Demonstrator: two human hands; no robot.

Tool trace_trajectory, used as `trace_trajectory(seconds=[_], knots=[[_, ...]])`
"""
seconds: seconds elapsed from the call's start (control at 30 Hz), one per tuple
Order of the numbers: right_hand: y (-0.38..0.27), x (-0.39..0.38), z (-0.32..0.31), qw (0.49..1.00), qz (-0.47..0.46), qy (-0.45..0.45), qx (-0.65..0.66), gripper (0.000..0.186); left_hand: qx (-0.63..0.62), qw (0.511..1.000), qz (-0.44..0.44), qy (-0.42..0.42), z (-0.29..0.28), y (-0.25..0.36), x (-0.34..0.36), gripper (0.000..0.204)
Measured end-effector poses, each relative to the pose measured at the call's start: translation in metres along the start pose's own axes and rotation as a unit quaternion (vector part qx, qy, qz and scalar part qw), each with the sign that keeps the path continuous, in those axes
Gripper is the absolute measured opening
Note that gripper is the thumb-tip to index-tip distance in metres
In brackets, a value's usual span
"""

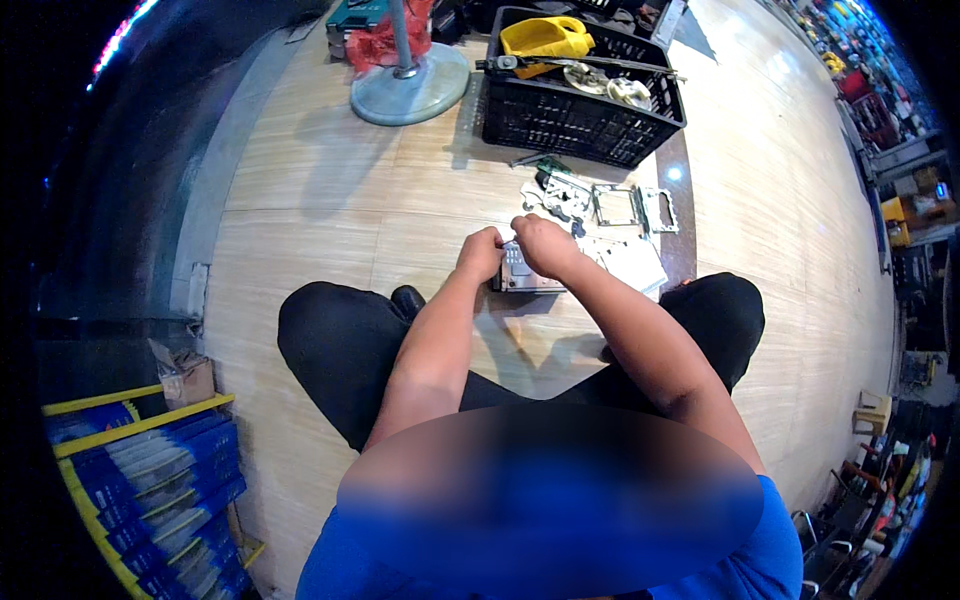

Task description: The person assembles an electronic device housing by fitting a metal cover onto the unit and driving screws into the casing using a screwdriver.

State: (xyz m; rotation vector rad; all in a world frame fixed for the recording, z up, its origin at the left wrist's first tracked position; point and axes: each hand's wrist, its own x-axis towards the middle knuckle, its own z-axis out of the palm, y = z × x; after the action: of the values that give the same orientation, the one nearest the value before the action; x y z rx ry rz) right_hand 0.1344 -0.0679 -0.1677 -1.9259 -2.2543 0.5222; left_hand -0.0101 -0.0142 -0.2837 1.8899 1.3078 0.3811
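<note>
Between my crossed legs sits a silver metal device casing (525, 281) on the floor. My left hand (482, 253) is at its left side, fingers curled against it. My right hand (541, 243) is over its top near the far edge, fingers bent together; what they pinch, if anything, is hidden. To the right of the casing lie white flat sheets or panels (632, 262). Beyond it are loose metal frames (618, 205), plates and small dark parts (578, 228).
A black crate (570, 130) holds a yellow plastic piece and other parts. A round pedestal base (405, 100) with red plastic behind it stands at back left. A yellow rack (148, 432) of blue packages is at lower left. Shelves of goods (890, 120) line the right.
</note>
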Motion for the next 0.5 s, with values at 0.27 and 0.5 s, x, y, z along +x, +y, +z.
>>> trace_trajectory(seconds=[0.27, 0.5], knots=[[0.0003, 0.0008, -0.0013, 0.998, 0.007, -0.030, -0.046, 0.017, 0.000, 1.000, -0.001, 0.004, -0.0008, 0.0026, -0.0001, 0.018], [0.0009, 0.0011, 0.0045, 0.999, -0.005, -0.011, -0.040, 0.015, -0.007, 1.000, -0.008, -0.005, -0.0014, 0.0026, 0.0008, 0.016]])
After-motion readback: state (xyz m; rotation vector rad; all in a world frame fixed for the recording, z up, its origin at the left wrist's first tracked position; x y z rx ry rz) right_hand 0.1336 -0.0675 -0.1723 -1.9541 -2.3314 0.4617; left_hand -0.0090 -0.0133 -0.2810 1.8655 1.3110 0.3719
